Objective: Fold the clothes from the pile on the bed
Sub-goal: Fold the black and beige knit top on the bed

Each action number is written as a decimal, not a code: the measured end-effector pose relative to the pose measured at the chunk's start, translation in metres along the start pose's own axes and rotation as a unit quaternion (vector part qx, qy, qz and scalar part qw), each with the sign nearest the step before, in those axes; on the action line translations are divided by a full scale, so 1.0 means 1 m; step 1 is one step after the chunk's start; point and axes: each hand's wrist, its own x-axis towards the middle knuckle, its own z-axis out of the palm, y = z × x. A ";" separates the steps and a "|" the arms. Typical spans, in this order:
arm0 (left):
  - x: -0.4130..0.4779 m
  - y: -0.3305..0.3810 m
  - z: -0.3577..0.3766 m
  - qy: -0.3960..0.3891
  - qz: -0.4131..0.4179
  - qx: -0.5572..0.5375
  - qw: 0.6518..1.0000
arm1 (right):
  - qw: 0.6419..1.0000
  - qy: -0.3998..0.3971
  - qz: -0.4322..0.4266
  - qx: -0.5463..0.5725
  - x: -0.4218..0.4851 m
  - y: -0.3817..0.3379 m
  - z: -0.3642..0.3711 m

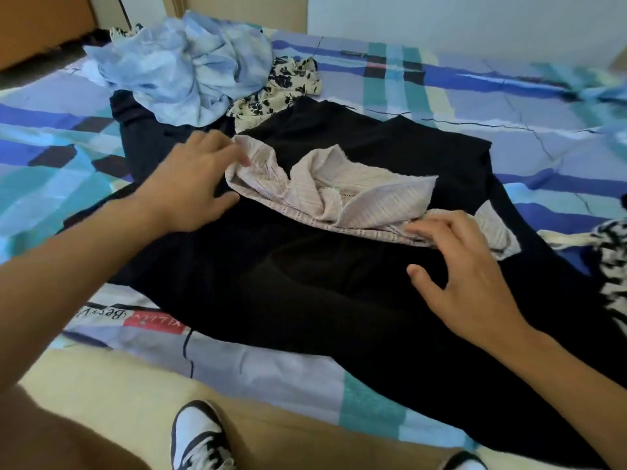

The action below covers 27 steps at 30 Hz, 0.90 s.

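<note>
A crumpled pale striped garment (342, 191) lies on top of a large black garment (305, 283) spread over the bed. My left hand (193, 178) rests at its left end, fingertips touching the fabric's edge. My right hand (464, 266) hovers at its right end, fingers apart, fingertips on the cloth. Neither hand clearly grips it. Behind them sits the pile: a light blue garment (190, 69) and a cream one with dark flowers (288, 86).
The bed wears a blue, teal and lilac patterned sheet (475, 96). A black-and-white patterned cloth (610, 266) lies at the right edge. A wall stands behind the bed. My black-and-white shoes (200, 439) show on the floor below the bed's front edge.
</note>
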 end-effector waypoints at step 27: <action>0.006 0.087 -0.034 -0.424 0.134 0.075 0.893 | 0.883 -0.436 -0.035 -0.171 0.002 -0.060 -0.043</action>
